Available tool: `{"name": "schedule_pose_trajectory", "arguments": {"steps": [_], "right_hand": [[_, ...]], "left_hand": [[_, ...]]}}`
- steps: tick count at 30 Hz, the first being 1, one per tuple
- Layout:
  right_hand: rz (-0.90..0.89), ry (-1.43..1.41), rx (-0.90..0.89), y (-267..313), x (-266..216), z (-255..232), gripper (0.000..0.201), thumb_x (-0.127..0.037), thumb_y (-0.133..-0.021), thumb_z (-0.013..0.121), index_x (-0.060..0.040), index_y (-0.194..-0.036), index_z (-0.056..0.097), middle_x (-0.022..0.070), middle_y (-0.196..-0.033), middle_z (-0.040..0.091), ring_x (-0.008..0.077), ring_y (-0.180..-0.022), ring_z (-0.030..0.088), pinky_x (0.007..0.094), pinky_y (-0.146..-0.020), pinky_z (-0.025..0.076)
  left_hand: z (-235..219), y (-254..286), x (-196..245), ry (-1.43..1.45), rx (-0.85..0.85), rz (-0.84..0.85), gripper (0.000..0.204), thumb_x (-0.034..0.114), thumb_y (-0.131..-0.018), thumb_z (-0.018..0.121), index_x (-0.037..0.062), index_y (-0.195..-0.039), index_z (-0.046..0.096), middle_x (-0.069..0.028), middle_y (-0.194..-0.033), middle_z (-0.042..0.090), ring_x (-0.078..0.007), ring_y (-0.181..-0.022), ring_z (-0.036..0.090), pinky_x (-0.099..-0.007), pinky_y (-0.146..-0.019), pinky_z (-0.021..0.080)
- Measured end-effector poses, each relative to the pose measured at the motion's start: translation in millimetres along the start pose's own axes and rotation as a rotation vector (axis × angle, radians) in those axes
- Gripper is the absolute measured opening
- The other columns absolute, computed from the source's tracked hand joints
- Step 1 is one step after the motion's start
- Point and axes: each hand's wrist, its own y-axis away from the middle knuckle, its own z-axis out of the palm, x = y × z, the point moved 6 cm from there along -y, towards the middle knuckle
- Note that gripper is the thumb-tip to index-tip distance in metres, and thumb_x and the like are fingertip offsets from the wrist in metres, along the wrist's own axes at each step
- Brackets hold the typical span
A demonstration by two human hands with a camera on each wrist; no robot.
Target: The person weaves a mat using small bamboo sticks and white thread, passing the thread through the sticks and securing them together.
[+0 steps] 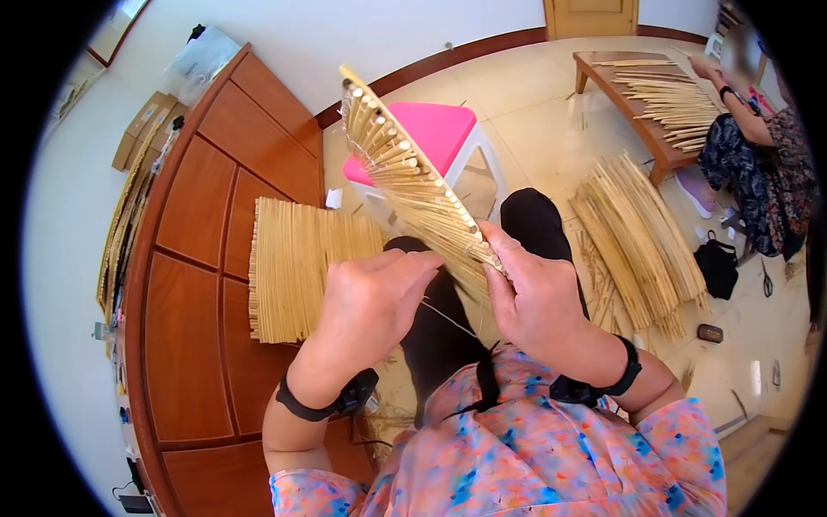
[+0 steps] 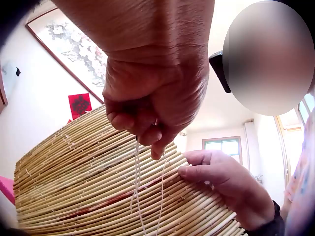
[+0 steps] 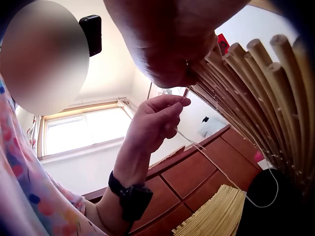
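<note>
A mat of thin reed sticks [image 1: 405, 168] bound with white stitches stands tilted above the person's lap. The right hand [image 1: 551, 297] grips its near edge, thumb on one face. Beside that edge, the left hand [image 1: 375, 297] has its fingers curled and pinches a white thread [image 3: 216, 167] between thumb and forefinger. In the left wrist view, strands of thread [image 2: 137, 172] hang from those fingers across the mat's face. The thread's loose length dips in a loop over the dark trouser leg [image 3: 266, 201]. Part of the mat's edge is hidden behind the right hand.
Left, another reed mat [image 1: 293, 267] lies by a wooden cabinet [image 1: 189, 345]. A pink-topped stool [image 1: 431, 129] stands ahead. On the right floor are a reed bundle [image 1: 637, 241] and scissors [image 1: 767, 280]. Another person [image 1: 758, 172] sits by a low table [image 1: 620, 90] with sticks.
</note>
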Motion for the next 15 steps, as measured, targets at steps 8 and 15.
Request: {"name": "schedule_pose_trajectory", "arguments": {"steps": [8,15], "right_hand": [[-0.008,-0.223,-0.09,0,6,9,0.043,-0.006,-0.076,0.072,0.0033,-0.115,0.058,0.0137,-0.073,0.063,0.0293,-0.062,0.064,0.0375,-0.056,0.052],[-0.085,-0.585,-0.086,28,33,28,0.049,-0.014,-0.074,0.079,-0.0017,-0.12,0.065,0.0183,-0.111,0.065,0.0344,-0.097,0.065,0.0385,-0.084,0.053]], "left_hand": [[5,14,-24,0.066,-0.057,-0.144,0.013,-0.003,-0.083,0.067,0.0018,-0.095,0.071,-0.0126,-0.069,0.064,-0.0226,-0.058,0.063,-0.0301,-0.052,0.047],[11,50,-35,0.168,-0.097,-0.311,0.022,-0.006,-0.082,0.066,0.0022,-0.102,0.071,-0.011,-0.066,0.061,-0.0177,-0.053,0.059,-0.0272,-0.049,0.044]]}}
